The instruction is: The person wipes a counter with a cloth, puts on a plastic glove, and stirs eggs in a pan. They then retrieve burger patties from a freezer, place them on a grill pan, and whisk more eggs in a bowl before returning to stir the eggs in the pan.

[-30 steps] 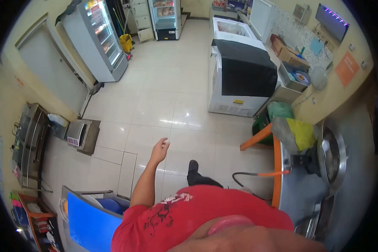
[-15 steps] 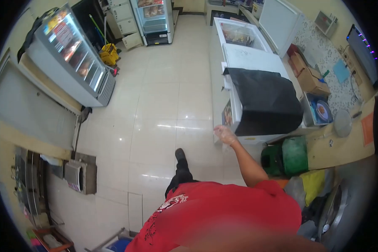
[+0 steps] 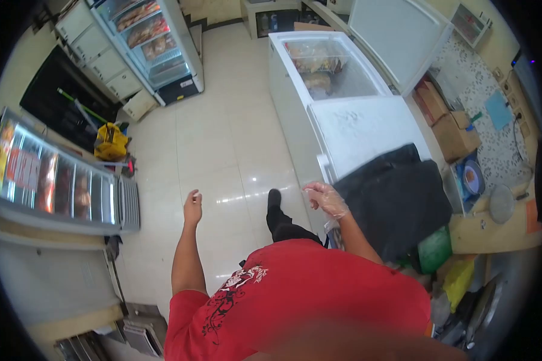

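My right hand point(image 3: 327, 201), in a clear plastic glove, hangs beside the front of the white chest freezer point(image 3: 310, 138). Its fingers are loosely curled and slightly apart, with nothing seen in them. A black cloth point(image 3: 397, 198) drapes over the near end of the freezer, just right of that hand. Out over the tiled floor, my left hand point(image 3: 192, 207) is bare and its fingers are closed. A small white spot shows at its fingertips, too small to name. The far half of the freezer stands uncovered, with plastic bags of food point(image 3: 316, 63) inside.
An upright glass-door fridge point(image 3: 126, 201) stands at left, another display fridge point(image 3: 180, 87) at the back. A yellow mop bucket point(image 3: 111, 141) sits between them. Cardboard boxes point(image 3: 454, 135) lie on the counter to the right. A green container point(image 3: 434, 249) is below the cloth.
My left hand has come into view on the left. I have moved forward along the freezer, and the view has turned, showing more of its uncovered half. My right hand stays near the freezer front.
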